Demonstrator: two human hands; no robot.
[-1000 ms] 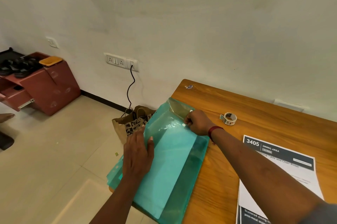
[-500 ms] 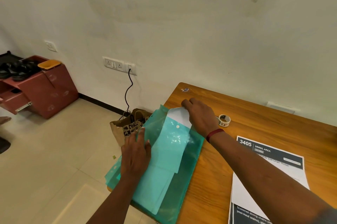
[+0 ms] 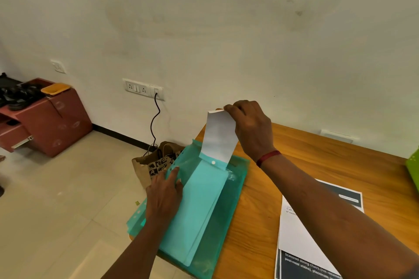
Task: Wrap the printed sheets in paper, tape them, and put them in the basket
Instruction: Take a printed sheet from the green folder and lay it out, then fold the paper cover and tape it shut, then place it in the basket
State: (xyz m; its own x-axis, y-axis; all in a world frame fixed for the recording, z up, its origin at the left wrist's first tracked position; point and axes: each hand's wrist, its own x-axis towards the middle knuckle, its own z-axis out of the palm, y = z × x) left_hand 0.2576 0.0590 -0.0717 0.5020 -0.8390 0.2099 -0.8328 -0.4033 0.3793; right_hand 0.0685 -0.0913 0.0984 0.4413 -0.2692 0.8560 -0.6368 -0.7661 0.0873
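A green plastic folder (image 3: 229, 213) lies on the left end of the wooden table (image 3: 317, 165), partly over the edge. My left hand (image 3: 164, 197) lies flat on the folder's left side, fingers straight. My right hand (image 3: 250, 126) pinches the top edge of white paper (image 3: 218, 138), which sticks halfway out of the folder's mouth. The paper's lower part shows pale through the plastic. A printed sheet (image 3: 301, 233) with dark bands lies on the table under my right forearm.
A brown paper bag (image 3: 154, 163) stands on the floor by the table's left end, below a wall socket with a black cable (image 3: 155, 117). A red cabinet (image 3: 45, 117) sits far left. A green object (image 3: 413, 167) shows at the right edge.
My right hand opened the folder's flap and has drawn the white paper up and out of the folder's top. My left hand stayed pressed on the folder. The tape roll left the view.
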